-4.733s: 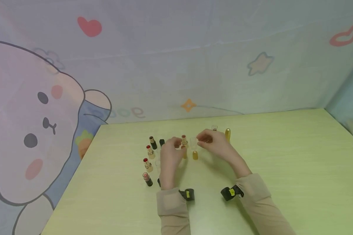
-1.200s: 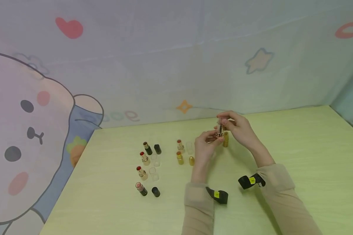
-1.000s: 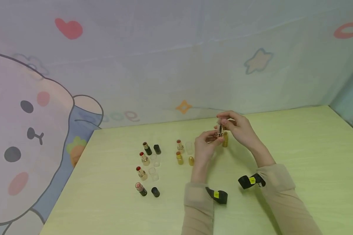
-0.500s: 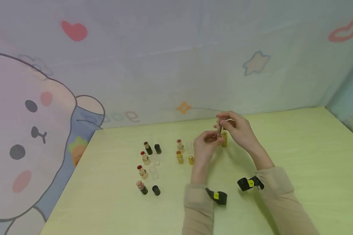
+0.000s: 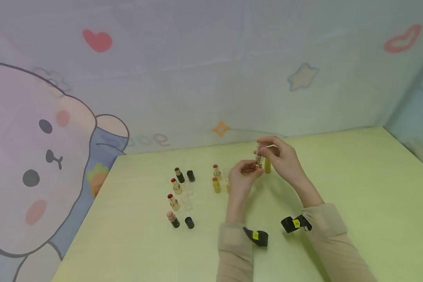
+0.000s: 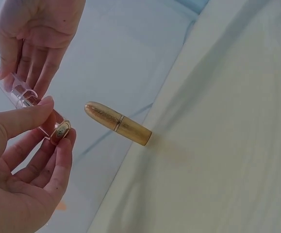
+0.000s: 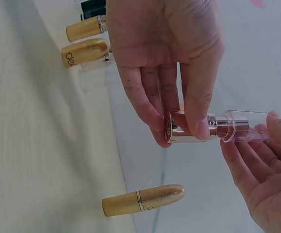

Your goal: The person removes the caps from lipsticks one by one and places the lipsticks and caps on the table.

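Observation:
My left hand [image 5: 241, 180] pinches the shiny rose-gold base of a lipstick [image 7: 181, 133] between thumb and fingers, above the table. My right hand [image 5: 283, 160] holds its clear cap [image 7: 242, 116] by the far end. In the right wrist view the cap sits around the lipstick's upper part, with some of the metal inner tube showing between cap and base. The left wrist view shows the base's round end [image 6: 61, 130] facing the camera. Just behind the hands stands a capped gold bullet-shaped lipstick [image 6: 118, 124], touched by neither hand.
Left of my hands stand an uncapped gold lipstick [image 5: 216, 185] and a red-tipped lipstick [image 5: 216, 171]. Farther left is a column of uncapped lipsticks [image 5: 173, 202], with black caps [image 5: 189, 222] and clear caps [image 5: 187, 203] beside them. A printed cloth [image 5: 197, 78] hangs behind the table.
Earlier both hands were over the middle lipsticks; they have since moved right and taken up a lipstick and its clear cap. During the last second the grip stays, with the lipstick slightly lower and tilted.

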Demonstrator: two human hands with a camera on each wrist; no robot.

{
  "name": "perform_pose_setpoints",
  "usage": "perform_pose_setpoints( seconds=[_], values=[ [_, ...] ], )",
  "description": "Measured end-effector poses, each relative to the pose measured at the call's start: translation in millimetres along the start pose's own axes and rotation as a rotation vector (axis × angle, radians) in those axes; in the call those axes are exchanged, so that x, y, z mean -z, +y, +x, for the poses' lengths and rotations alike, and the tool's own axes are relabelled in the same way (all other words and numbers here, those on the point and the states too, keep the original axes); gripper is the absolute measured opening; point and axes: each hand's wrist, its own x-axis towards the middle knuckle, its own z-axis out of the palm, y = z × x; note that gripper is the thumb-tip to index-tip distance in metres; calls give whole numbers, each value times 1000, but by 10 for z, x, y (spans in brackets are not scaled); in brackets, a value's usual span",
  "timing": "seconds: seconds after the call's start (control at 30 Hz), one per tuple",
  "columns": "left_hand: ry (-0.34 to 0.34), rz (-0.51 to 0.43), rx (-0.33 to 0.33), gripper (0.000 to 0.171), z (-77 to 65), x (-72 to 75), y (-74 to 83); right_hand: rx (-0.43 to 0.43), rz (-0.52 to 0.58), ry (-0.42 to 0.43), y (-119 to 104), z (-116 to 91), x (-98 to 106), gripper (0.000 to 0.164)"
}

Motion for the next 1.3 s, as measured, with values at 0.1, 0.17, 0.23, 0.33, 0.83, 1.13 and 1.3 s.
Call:
perform_pose_setpoints(
  seconds=[0.1,0.17,0.23,0.33,0.83,1.13,1.3],
  values=[
    [-4,16,17,26,22,19,-4,-7,7,7,-4,5,-11,32],
    [-8,24,27,26,33,26,-16,-4,14,11,-2,3,-7,32],
    [-16,19,36,27,43,31,-33,5,21,14,1,-2,4,32],
    [-25,13,34,27,49,38,-62,13,34,10,2,-8,19,32],
    [-68,20,37,26,46,153,-142,15,85,2,9,-53,94,32],
    [-39,44,11,25,22,349,-183,-12,64,-94,76,-61,92,28],
    [31,148,0,26,-15,495,-186,-46,47,-173,135,-44,22,27]
  ],
)
